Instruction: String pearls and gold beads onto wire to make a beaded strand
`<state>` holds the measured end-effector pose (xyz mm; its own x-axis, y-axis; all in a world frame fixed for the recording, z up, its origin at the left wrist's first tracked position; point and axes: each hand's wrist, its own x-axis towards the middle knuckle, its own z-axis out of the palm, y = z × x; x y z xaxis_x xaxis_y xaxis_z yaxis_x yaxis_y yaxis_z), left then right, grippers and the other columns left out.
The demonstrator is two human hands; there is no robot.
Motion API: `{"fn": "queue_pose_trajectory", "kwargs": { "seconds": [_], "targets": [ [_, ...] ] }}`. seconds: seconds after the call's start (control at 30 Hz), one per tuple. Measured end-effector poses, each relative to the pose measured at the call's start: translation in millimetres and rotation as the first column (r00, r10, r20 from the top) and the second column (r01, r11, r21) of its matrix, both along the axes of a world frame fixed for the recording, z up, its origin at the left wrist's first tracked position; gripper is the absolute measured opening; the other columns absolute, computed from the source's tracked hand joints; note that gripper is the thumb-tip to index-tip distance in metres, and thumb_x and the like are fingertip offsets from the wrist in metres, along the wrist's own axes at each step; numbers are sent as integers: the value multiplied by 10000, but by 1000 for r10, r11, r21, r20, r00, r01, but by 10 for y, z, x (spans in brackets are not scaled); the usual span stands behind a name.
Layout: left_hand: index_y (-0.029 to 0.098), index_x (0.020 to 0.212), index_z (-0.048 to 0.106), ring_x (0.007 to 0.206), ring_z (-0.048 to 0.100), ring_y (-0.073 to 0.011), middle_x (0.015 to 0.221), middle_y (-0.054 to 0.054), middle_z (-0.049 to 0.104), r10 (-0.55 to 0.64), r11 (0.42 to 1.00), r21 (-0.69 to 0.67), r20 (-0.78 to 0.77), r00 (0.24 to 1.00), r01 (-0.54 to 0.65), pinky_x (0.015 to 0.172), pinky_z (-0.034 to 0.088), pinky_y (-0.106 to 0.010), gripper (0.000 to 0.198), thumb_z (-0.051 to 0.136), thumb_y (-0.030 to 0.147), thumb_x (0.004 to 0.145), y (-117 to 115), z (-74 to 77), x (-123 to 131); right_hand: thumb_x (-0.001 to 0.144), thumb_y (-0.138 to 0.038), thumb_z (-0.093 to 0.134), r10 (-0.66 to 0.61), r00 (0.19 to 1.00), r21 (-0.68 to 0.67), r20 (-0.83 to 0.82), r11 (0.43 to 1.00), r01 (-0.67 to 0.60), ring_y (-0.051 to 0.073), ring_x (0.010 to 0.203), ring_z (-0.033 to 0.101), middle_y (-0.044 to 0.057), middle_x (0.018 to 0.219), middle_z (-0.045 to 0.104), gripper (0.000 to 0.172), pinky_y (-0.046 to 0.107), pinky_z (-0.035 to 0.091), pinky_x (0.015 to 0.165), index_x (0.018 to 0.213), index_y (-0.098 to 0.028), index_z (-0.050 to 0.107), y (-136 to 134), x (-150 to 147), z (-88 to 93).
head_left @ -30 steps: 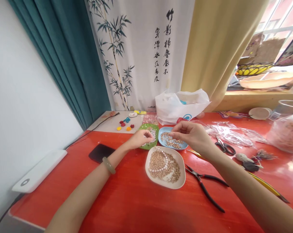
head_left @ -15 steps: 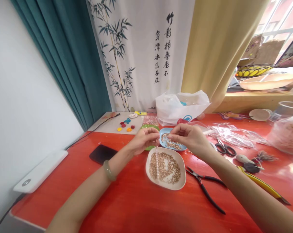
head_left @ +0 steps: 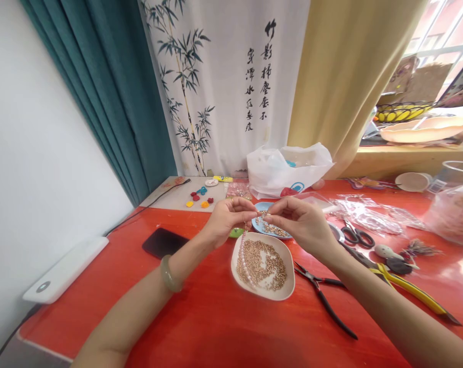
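Observation:
My left hand [head_left: 229, 220] and my right hand [head_left: 300, 221] meet fingertip to fingertip above a blue dish [head_left: 272, 232] of gold bits. Both pinch the top of a string of pale pearls [head_left: 242, 255] that hangs down from my left fingers into a white dish [head_left: 288, 286] full of small gold beads. A green dish [head_left: 236, 233] shows only as a sliver under my left hand. A jade bangle [head_left: 167, 274] is on my left wrist.
On the red table [head_left: 201, 317] lie black pliers [head_left: 323, 294], yellow-handled pliers [head_left: 411, 289], scissors [head_left: 356, 236], a black phone [head_left: 164, 243], a white device [head_left: 65, 269], clear bags [head_left: 369, 209] and a white plastic bag [head_left: 288, 166]. Coloured pieces sit on a board [head_left: 178, 197] at the back.
My left hand rose from the green dish toward the right hand, lifting the pearl string out of the white dish so it hangs. Both hands now touch above the blue dish.

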<state>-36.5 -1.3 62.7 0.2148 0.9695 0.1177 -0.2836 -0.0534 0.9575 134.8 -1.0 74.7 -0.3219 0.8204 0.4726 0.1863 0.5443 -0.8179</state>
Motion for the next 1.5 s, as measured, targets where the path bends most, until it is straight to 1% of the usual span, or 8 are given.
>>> {"fn": "queue_pose_trajectory", "kwargs": {
  "seconds": [0.3, 0.73, 0.9, 1.03, 1.2, 1.33, 1.4, 1.5],
  "targets": [
    [110, 672, 548, 408, 472, -39, 628, 2, 583, 90, 991, 107, -123, 988, -77, 397, 392, -183, 195, 690, 215, 589, -97, 57, 56, 686, -257, 640, -66, 988, 124, 138, 991, 49, 120, 555, 576, 11, 612, 639, 119, 249, 465, 532, 624, -174, 581, -97, -60, 64],
    [116, 707, 557, 429, 466, -51, 600, 1, 550, 170, 962, 250, -248, 954, -107, 407, 382, -187, 172, 650, 246, 641, -129, 55, 58, 695, -230, 629, -90, 979, 155, 184, 986, 62, 107, 540, 572, 1, 610, 644, 94, 229, 453, 510, 631, -173, 591, -76, -62, 31],
    [122, 725, 561, 436, 472, -53, 635, -6, 561, 169, 957, 276, -271, 948, -92, 420, 393, -195, 154, 631, 246, 664, -147, 58, 52, 705, -243, 628, -90, 977, 181, 192, 982, 55, 116, 543, 576, 4, 616, 646, 98, 237, 458, 508, 642, -179, 589, -75, -57, 16],
    [122, 717, 562, 480, 494, -62, 665, -17, 579, 177, 960, 258, -251, 952, -110, 444, 408, -195, 162, 648, 239, 646, -153, 60, 57, 720, -227, 620, -145, 962, 283, 230, 956, 77, 113, 536, 570, 0, 630, 647, 83, 239, 448, 509, 659, -188, 578, -76, -58, 3],
    [130, 753, 551, 601, 557, -97, 725, -33, 618, 157, 979, 151, -129, 979, -137, 496, 437, -198, 231, 690, 221, 593, -135, 48, 82, 758, -228, 581, -237, 947, 468, 215, 876, 113, 119, 555, 557, 5, 640, 637, 99, 244, 435, 516, 669, -201, 544, -88, -54, -36],
    [118, 705, 598, 505, 515, -66, 631, -10, 604, 102, 991, 91, -90, 991, -94, 489, 423, -203, 185, 692, 228, 591, -128, 35, 99, 766, -213, 573, -256, 952, 554, 169, 823, 123, 130, 580, 549, 14, 649, 622, 89, 252, 420, 517, 687, -204, 534, -93, -52, -53],
    [118, 696, 628, 459, 485, -53, 598, -3, 597, 83, 993, 85, -84, 993, -76, 475, 412, -205, 158, 684, 230, 600, -137, 38, 105, 761, -211, 578, -237, 960, 549, 147, 827, 120, 138, 599, 539, 19, 649, 606, 88, 260, 418, 527, 689, -205, 529, -88, -50, -46],
    [136, 713, 660, 436, 464, -51, 582, 3, 598, 88, 993, 87, -88, 992, -80, 468, 405, -211, 145, 678, 230, 604, -162, 61, 110, 750, -231, 588, -200, 970, 485, 135, 868, 111, 140, 610, 513, 15, 647, 572, 92, 267, 415, 536, 687, -207, 526, -69, -46, -26]
  ]
}}
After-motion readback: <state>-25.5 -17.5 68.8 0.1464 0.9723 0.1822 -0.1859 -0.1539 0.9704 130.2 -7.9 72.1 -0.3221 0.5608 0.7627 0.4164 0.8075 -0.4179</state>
